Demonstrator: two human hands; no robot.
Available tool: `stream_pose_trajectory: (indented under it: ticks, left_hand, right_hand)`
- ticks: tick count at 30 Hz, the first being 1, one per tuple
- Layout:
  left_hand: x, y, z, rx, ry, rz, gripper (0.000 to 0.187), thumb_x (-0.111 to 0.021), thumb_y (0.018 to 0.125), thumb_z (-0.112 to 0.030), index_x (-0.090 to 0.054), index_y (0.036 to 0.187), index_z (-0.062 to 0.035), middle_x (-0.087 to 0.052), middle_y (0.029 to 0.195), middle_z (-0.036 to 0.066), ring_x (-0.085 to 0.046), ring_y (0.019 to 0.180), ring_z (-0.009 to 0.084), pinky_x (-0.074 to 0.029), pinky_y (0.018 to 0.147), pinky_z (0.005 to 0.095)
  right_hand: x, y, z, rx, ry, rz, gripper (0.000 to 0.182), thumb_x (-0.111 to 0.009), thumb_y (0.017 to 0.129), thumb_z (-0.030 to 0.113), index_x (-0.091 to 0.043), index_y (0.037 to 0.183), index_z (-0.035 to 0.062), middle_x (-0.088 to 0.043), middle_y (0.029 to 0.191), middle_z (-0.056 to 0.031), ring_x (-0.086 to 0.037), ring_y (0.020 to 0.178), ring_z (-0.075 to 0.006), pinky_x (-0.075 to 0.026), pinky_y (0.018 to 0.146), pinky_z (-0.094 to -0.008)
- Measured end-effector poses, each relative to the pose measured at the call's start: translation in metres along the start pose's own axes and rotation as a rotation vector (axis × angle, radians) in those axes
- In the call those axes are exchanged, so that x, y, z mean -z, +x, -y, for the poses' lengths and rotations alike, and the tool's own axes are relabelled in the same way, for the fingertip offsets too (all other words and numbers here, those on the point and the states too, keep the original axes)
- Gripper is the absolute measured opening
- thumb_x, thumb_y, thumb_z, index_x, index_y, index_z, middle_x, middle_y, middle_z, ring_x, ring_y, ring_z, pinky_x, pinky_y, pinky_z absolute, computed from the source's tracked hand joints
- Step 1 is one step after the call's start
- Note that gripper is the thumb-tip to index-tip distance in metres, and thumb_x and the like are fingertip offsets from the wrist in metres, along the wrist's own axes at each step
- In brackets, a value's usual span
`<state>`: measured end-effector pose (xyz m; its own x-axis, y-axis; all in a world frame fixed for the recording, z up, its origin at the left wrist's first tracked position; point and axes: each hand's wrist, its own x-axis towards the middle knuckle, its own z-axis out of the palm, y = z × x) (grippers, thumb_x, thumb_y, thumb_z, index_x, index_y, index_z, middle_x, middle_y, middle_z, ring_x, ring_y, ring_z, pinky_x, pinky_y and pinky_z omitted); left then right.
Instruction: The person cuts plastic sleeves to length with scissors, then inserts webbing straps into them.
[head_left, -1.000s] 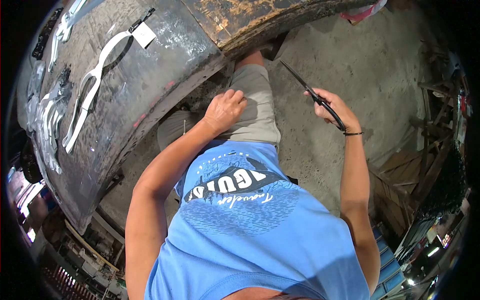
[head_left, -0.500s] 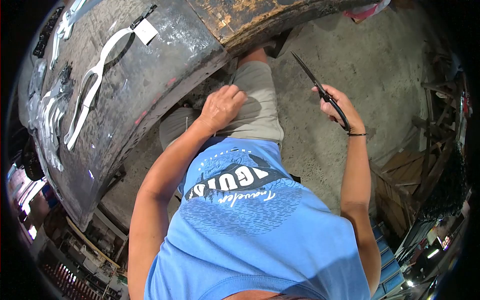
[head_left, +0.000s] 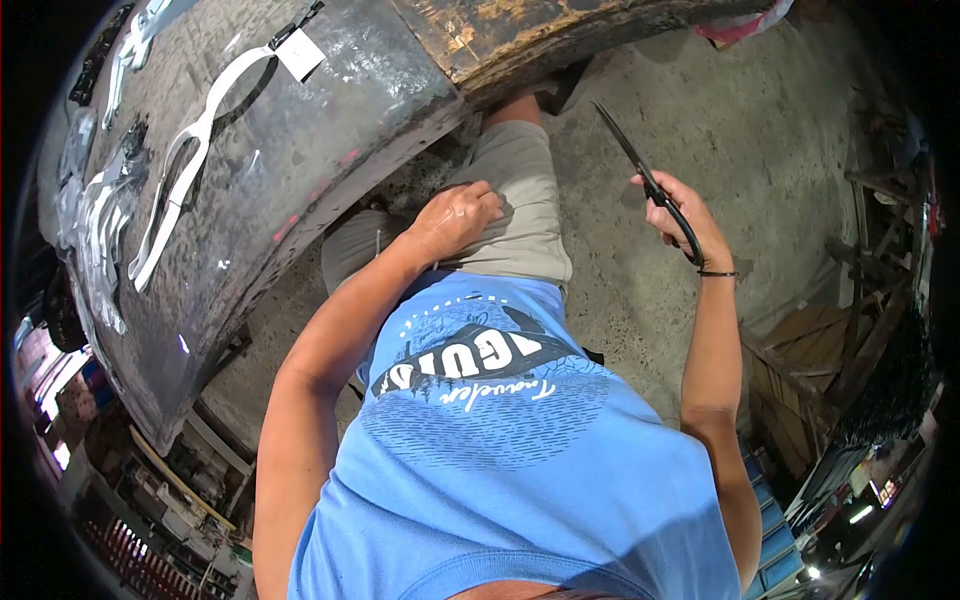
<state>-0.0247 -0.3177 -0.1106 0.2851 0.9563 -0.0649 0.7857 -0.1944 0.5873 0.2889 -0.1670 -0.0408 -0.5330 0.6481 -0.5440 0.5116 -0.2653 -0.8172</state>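
Note:
My right hand [head_left: 685, 215] is wrapped round the black handles of a pair of scissors [head_left: 655, 190], held out over the concrete floor with the blades pointing up and left. On my thigh, over the grey shorts [head_left: 520, 190], rests my left hand [head_left: 460, 215], its fingers curled; whether anything lies under them is hidden. A white strap with a white tag [head_left: 207, 125] lies on the dark worktable [head_left: 330, 120] to the left of my left hand.
Several white strips and clear plastic [head_left: 105, 215] lie at the table's far left. Wooden pieces [head_left: 800, 370] stand on the right, near blue slats [head_left: 775, 530]. Pink and white material [head_left: 745, 25] is at the top right.
My left hand has shifted slightly right and down on my thigh. The scissors and my right hand are almost where they were, and the view has moved a little.

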Motion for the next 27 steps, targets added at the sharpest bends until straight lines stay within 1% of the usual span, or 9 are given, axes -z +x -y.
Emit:
stream_pose_trajectory:
  ticks: [2, 6, 11, 15, 17, 23, 25, 26, 27]
  left_hand:
    - [-0.001, -0.001, 0.002, -0.076, -0.056, -0.007, 0.015, -0.062, 0.085, -0.018, -0.064, 0.092, -0.0045, -0.06, 0.089, 0.012, -0.063, 0.083, 0.0328, -0.052, 0.072, 0.0424]
    - [0.003, -0.004, -0.005, -0.043, -0.037, 0.022, 0.016, -0.063, 0.086, -0.021, -0.064, 0.09, -0.0051, -0.06, 0.087, 0.011, -0.063, 0.083, 0.0319, -0.052, 0.071, 0.0419]
    - [-0.003, -0.012, -0.007, -0.043, 0.056, -0.069, 0.025, -0.067, 0.084, -0.026, -0.064, 0.1, -0.007, -0.06, 0.088, 0.01, -0.063, 0.085, 0.0304, -0.052, 0.071, 0.0408]
    - [-0.002, -0.017, -0.009, 0.033, 0.032, -0.146, 0.024, -0.069, 0.083, -0.024, -0.063, 0.099, -0.0073, -0.06, 0.088, 0.009, -0.063, 0.086, 0.0302, -0.052, 0.071, 0.041]
    - [-0.004, -0.019, -0.006, 0.006, 0.022, -0.276, 0.024, -0.071, 0.081, -0.025, -0.062, 0.096, -0.0095, -0.058, 0.087, 0.008, -0.063, 0.081, 0.0289, -0.053, 0.067, 0.0398]
    - [0.008, -0.026, -0.004, 0.096, -0.006, -0.322, 0.027, -0.073, 0.079, -0.02, -0.063, 0.102, -0.0101, -0.06, 0.089, 0.01, -0.062, 0.084, 0.0313, -0.053, 0.069, 0.0408]
    - [0.01, -0.031, -0.004, 0.088, 0.008, -0.26, 0.026, -0.071, 0.081, -0.021, -0.063, 0.104, -0.0111, -0.059, 0.091, 0.009, -0.062, 0.085, 0.0309, -0.052, 0.069, 0.0408]
    - [0.013, -0.029, -0.003, 0.073, 0.024, -0.207, 0.026, -0.069, 0.082, -0.022, -0.063, 0.105, -0.0121, -0.058, 0.093, 0.009, -0.062, 0.086, 0.0306, -0.052, 0.069, 0.0409]
    - [0.022, -0.028, -0.012, 0.107, 0.009, -0.09, 0.028, -0.067, 0.084, -0.024, -0.063, 0.11, -0.0147, -0.058, 0.1, 0.01, -0.061, 0.09, 0.0312, -0.052, 0.073, 0.0419]
  right_hand:
    - [0.0, 0.0, -0.001, -0.005, 0.0, -0.005, 0.075, -0.081, 0.065, 0.057, -0.061, 0.12, 0.0087, -0.047, 0.065, 0.0082, -0.044, 0.05, -0.0038, -0.032, 0.043, -0.0206]
    - [-0.001, 0.0, -0.002, -0.002, 0.006, -0.012, 0.076, -0.08, 0.065, 0.06, -0.061, 0.119, 0.0086, -0.046, 0.063, 0.0082, -0.044, 0.049, -0.0043, -0.033, 0.043, -0.0208]
    - [-0.001, -0.001, -0.007, 0.014, 0.001, -0.028, 0.078, -0.078, 0.065, 0.063, -0.061, 0.118, 0.0087, -0.045, 0.062, 0.0083, -0.044, 0.047, -0.0041, -0.033, 0.042, -0.0205]
    - [-0.001, -0.005, -0.005, 0.037, 0.035, -0.059, 0.077, -0.078, 0.065, 0.064, -0.062, 0.117, 0.0088, -0.044, 0.061, 0.0085, -0.044, 0.047, -0.004, -0.033, 0.041, -0.02]
    - [0.0, -0.006, -0.009, 0.056, 0.04, -0.059, 0.077, -0.078, 0.065, 0.064, -0.062, 0.116, 0.0087, -0.045, 0.061, 0.0085, -0.044, 0.047, -0.004, -0.033, 0.041, -0.0197]
    - [-0.001, -0.007, -0.013, 0.044, 0.061, -0.056, 0.07, -0.076, 0.069, 0.06, -0.062, 0.116, 0.01, -0.047, 0.062, 0.0087, -0.045, 0.047, -0.0039, -0.035, 0.042, -0.0194]
    - [-0.003, -0.009, -0.007, 0.022, 0.026, -0.091, 0.065, -0.076, 0.072, 0.054, -0.061, 0.117, 0.0099, -0.046, 0.064, 0.0081, -0.045, 0.049, -0.0034, -0.035, 0.043, -0.0193]
    - [0.002, -0.008, -0.013, 0.055, 0.024, -0.063, 0.059, -0.076, 0.075, 0.044, -0.06, 0.119, 0.0083, -0.047, 0.067, 0.007, -0.045, 0.052, -0.003, -0.036, 0.045, -0.0189]
    - [0.004, -0.007, -0.016, 0.051, 0.063, -0.041, 0.061, -0.074, 0.078, 0.047, -0.058, 0.121, 0.0068, -0.05, 0.07, 0.006, -0.045, 0.052, -0.0032, -0.035, 0.045, -0.019]
